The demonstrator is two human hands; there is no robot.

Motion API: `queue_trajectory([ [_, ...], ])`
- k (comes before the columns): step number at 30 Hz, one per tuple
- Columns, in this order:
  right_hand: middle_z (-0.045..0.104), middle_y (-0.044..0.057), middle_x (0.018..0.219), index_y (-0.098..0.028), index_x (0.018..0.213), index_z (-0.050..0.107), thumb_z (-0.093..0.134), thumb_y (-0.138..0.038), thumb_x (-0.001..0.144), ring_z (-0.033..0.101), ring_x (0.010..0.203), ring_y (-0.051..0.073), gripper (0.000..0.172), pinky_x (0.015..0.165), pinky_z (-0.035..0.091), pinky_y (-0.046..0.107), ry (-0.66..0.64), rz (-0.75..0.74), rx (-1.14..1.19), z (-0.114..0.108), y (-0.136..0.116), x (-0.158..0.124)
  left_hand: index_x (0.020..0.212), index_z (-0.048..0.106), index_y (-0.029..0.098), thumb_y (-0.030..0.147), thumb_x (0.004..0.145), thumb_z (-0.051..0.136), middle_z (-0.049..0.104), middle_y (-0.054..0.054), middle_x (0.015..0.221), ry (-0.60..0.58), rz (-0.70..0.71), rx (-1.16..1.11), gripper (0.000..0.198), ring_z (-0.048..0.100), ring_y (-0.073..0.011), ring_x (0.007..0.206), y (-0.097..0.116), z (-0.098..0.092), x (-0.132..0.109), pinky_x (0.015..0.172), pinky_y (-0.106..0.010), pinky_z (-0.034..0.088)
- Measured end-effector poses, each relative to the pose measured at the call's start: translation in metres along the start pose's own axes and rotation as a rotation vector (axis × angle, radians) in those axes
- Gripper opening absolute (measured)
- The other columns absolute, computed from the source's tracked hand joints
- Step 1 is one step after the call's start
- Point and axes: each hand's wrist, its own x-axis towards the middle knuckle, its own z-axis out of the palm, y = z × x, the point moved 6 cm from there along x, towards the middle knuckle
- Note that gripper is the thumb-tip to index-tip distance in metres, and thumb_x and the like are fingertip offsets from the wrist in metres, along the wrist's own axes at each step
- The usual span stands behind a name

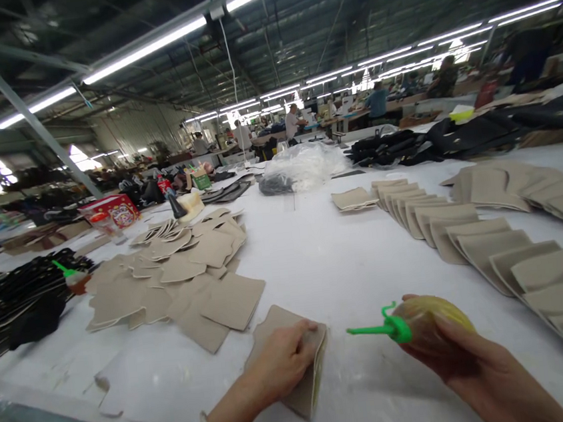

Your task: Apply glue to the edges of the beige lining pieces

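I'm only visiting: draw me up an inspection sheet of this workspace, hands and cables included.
Surface: white table, partly covered.
Job's things: bottle with green nozzle; beige piece; loose pile left, overlapping row right.
Clutter: another green-tipped bottle, red box, clear plastic bag.
Hands: left hand on the beige piece; right hand holding the bottle.
Cables: white cable hanging from overhead.
Surroundings: people working under ceiling lights.

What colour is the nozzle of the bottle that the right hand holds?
Bright green; the nozzle shows best in the head view.
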Motion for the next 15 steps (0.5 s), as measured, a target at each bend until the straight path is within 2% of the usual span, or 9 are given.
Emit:
queue_trajectory([
  [2,0.066,0.009,0.120,-0.021,0.103,0.069,0.077,-0.035,0.068,0.066,0.101,0.028,0.038,0.081,0.058,0.036,0.111,0.025,0.161,-0.009,-0.007,0.004,0.118,0.064,0.021,0.027,0.089,0.043,0.068,-0.004,0.091,0.112,-0.042,0.044,0.036,0.062,-0.0202,0.086,-0.010,-0.012,0.000,0.080,-0.028,0.044],
  [4,0.064,0.004,0.124,-0.026,0.102,0.071,0.071,-0.033,0.076,0.067,0.097,0.023,0.027,0.078,0.059,0.032,0.207,0.019,0.309,-0.014,-0.017,0.007,0.123,0.059,0.017,0.029,0.089,0.044,0.064,-0.009,0.104,0.263,-0.146,0.158,0.039,0.060,-0.0216,0.096,-0.025,-0.029,-0.003,0.087,-0.030,0.042],
  [6,0.063,0.002,0.125,-0.028,0.106,0.070,0.063,-0.035,0.085,0.068,0.093,0.019,0.023,0.075,0.059,0.027,0.255,0.040,0.443,-0.015,-0.026,0.009,0.127,0.053,0.012,0.029,0.086,0.048,0.059,-0.014,0.114,0.320,-0.274,0.268,0.044,0.058,-0.0249,0.105,-0.043,-0.041,-0.007,0.092,-0.033,0.040],
  [8,0.064,0.003,0.125,-0.028,0.110,0.070,0.060,-0.040,0.088,0.069,0.090,0.017,0.027,0.073,0.058,0.021,0.285,0.079,0.550,-0.016,-0.035,0.011,0.120,0.054,0.012,0.026,0.081,0.053,0.060,-0.014,0.110,0.268,-0.372,0.298,0.042,0.059,-0.0269,0.101,-0.062,-0.042,-0.008,0.088,-0.036,0.042],
  [10,0.065,0.004,0.122,-0.026,0.112,0.070,0.061,-0.044,0.087,0.070,0.088,0.017,0.032,0.072,0.057,0.018,0.279,0.104,0.646,-0.017,-0.044,0.014,0.103,0.058,0.016,0.023,0.074,0.059,0.063,-0.007,0.091,0.212,-0.421,0.224,0.030,0.061,-0.0256,0.088,-0.078,-0.039,-0.006,0.080,-0.035,0.044],
  [13,0.066,0.003,0.120,-0.027,0.112,0.071,0.063,-0.048,0.085,0.069,0.091,0.017,0.035,0.075,0.056,0.017,0.221,0.102,0.780,-0.022,-0.055,0.020,0.074,0.057,0.019,0.021,0.064,0.069,0.056,0.002,0.063,0.148,-0.436,-0.121,0.016,0.060,-0.0212,0.070,-0.096,-0.032,0.003,0.066,-0.029,0.045],
  [15,0.067,0.003,0.119,-0.028,0.109,0.073,0.061,-0.051,0.085,0.069,0.092,0.017,0.036,0.075,0.056,0.017,0.189,0.095,0.825,-0.029,-0.058,0.025,0.062,0.051,0.019,0.021,0.060,0.074,0.052,0.003,0.056,0.080,-0.454,-0.462,0.023,0.058,-0.0177,0.061,-0.101,-0.027,0.013,0.057,-0.024,0.044],
])
